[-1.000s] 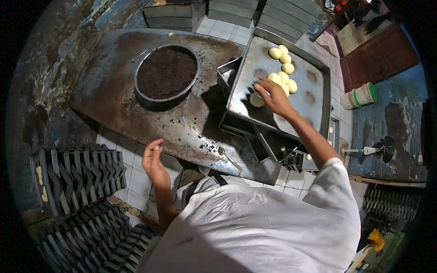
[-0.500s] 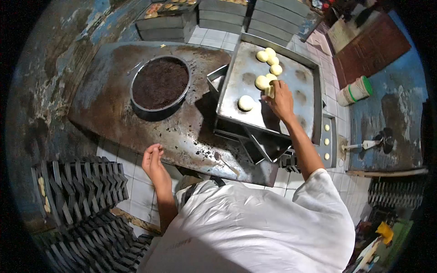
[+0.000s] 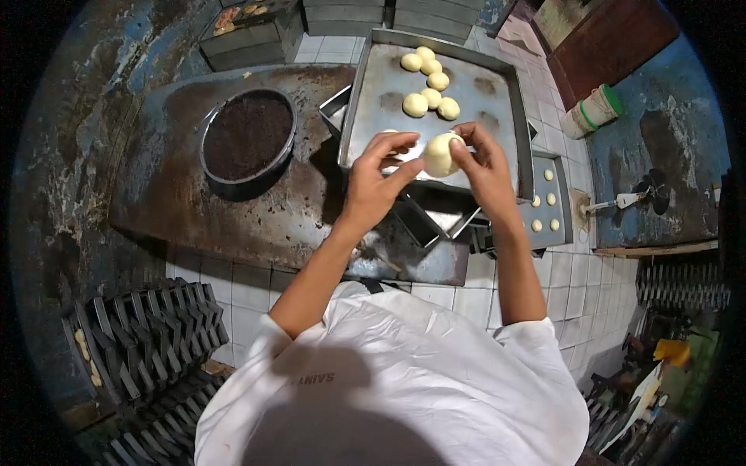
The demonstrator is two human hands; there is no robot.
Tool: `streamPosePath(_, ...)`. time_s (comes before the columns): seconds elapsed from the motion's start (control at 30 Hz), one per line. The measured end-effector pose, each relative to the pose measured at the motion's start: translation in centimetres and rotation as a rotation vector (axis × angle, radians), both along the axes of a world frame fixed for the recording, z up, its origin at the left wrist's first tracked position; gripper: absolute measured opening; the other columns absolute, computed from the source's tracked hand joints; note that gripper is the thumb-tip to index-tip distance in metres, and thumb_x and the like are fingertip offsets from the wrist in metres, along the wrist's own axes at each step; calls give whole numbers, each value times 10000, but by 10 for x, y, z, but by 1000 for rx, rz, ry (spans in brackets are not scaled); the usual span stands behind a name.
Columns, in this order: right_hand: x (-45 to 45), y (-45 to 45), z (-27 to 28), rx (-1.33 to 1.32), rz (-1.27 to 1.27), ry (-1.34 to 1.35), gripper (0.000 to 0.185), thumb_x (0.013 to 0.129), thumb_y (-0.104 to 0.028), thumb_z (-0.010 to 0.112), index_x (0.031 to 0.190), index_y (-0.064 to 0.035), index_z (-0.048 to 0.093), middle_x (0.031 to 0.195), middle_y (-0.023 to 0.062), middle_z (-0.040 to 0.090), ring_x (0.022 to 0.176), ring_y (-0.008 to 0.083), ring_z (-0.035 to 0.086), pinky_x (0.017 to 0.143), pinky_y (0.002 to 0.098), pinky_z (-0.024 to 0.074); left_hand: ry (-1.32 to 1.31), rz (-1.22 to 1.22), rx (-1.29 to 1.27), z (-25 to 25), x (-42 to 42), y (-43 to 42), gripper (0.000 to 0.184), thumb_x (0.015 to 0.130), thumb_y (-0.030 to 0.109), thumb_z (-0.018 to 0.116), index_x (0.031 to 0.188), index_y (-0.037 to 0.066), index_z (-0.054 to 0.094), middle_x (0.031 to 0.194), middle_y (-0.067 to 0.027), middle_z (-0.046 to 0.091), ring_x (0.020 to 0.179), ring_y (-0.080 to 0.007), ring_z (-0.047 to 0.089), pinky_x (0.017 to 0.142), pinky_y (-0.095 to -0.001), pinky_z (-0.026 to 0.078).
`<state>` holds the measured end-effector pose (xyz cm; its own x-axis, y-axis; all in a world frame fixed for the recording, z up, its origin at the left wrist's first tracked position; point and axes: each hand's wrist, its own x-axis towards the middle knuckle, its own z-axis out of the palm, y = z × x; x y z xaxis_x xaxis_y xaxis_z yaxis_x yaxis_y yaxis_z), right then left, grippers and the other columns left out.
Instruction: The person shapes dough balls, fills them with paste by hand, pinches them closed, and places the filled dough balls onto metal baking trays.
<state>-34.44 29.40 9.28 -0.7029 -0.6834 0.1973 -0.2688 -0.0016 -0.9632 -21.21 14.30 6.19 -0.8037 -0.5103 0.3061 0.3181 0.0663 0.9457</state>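
A pale dough ball [image 3: 440, 155] is held up over the front edge of the metal tray [image 3: 517, 116], pinched by the thumb and fingers of my right hand [image 3: 486, 167]. Just left of it is my left hand [image 3: 377, 182], its thumb and fingers spread apart, the thumb tip close to the dough. Behind the hands, several round dough balls [image 3: 416, 105] lie on the tray. Another piece shows partly behind my left fingers. To the left, a round metal pan [image 3: 291, 140] holds dark brown crumbly filling [image 3: 247, 133].
The stained metal table [image 3: 171, 186] carries the pan and a stack of trays. A lower tray [image 3: 566, 202] with small dough pieces is at the right. Dark racked tins [image 3: 148, 334] stand at the lower left, and a white bucket [image 3: 592, 113] with a green rim at the upper right.
My right hand has lifted a dough ball from the group on the tray and brought it toward me. My left hand has risen from beside the table's front edge to the tray.
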Motion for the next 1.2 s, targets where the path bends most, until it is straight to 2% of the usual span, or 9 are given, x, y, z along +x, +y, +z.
streamPosePath(0.2, 87, -52, -37, -16, -339, 167, 193, 1040, -165, 537, 1078, 12, 603, 900, 190, 680, 788, 251, 660, 727, 359, 516, -68, 196, 132, -25, 29, 10, 254, 911, 117, 768, 1110, -24, 698, 1021, -46, 679, 948, -89, 618, 822, -231, 510)
streamPosePath(0.3, 124, -80, -77, 4, -397, 199, 207, 1050, -171, 510, 1057, 14, 602, 880, 242, 655, 748, 353, 658, 685, 403, 511, -67, 3, 834, -46, 69, -8, 198, 984, 117, 670, 1127, -18, 643, 1067, -91, 680, 980, -133, 647, 909, -275, 505)
streamPosePath(0.37, 139, -89, -131, -19, -93, -231, 271, 1061, -282, 530, 1153, -45, 625, 910, 57, 699, 773, 166, 672, 633, 315, 508, -113, -124, 1014, -64, 100, -33, 267, 1044, 187, 569, 1231, -3, 583, 1208, -92, 645, 1140, -174, 611, 1021, -338, 475)
streamPosePath(0.5, 150, -77, -183, -166, 371, -1511, 568, 1051, -560, 430, 1330, -81, 552, 1036, 36, 669, 870, 160, 639, 687, 305, 523, -163, -33, 1217, -87, 152, -62, 314, 1052, 215, 549, 1280, -1, 567, 1243, -103, 635, 1183, -208, 606, 1075, -383, 455)
streamPosePath(0.6, 150, -44, -297, 763, 126, -12, 604, 934, -546, 648, 1267, -48, 563, 1094, 173, 668, 981, 303, 655, 849, 418, 529, -17, 33, 1343, -106, 183, -101, 369, 1041, 261, 564, 1299, -3, 555, 1294, -115, 621, 1225, -246, 587, 1091, -429, 440)
streamPosePath(0.67, 160, -18, -315, 1138, 98, 611, 490, 840, -267, 696, 1250, -40, 553, 1374, 211, 512, 1264, 379, 487, 968, 511, 454, 101, 16, 1382, -117, 204, -128, 376, 1034, 267, 576, 1296, -3, 556, 1302, -114, 620, 1229, -245, 582, 1087, -432, 441)
streamPosePath(0.77, 164, -18, -322, 1257, 136, 609, 536, 735, -63, 691, 1246, -31, 535, 1326, 171, 528, 1273, 364, 481, 962, 502, 447, -4, 267, 1394, -138, 226, -169, 387, 1017, 271, 603, 1295, 6, 559, 1280, -114, 626, 1221, -236, 583, 1073, -425, 450)
streamPosePath(0.87, 169, -78, -274, 991, 153, 436, 430, 772, 24, 639, 1182, -7, 514, 1016, 246, 632, 901, 480, 605, 748, 536, 502, -113, 475, 1349, -147, 247, -215, 352, 991, 267, 643, 1249, 34, 586, 1194, -87, 638, 1155, -226, 606, 1044, -415, 467)
streamPosePath(1.2, 179, -432, -188, 598, 410, 937, 234, 889, -119, 572, 1113, -93, 636, 905, 136, 703, 814, 348, 696, 673, 466, 564, -75, 587, 1382, -165, 294, -318, 306, 994, 226, 636, 1228, 32, 601, 1187, -78, 648, 1123, -218, 630, 1002, -406, 509)
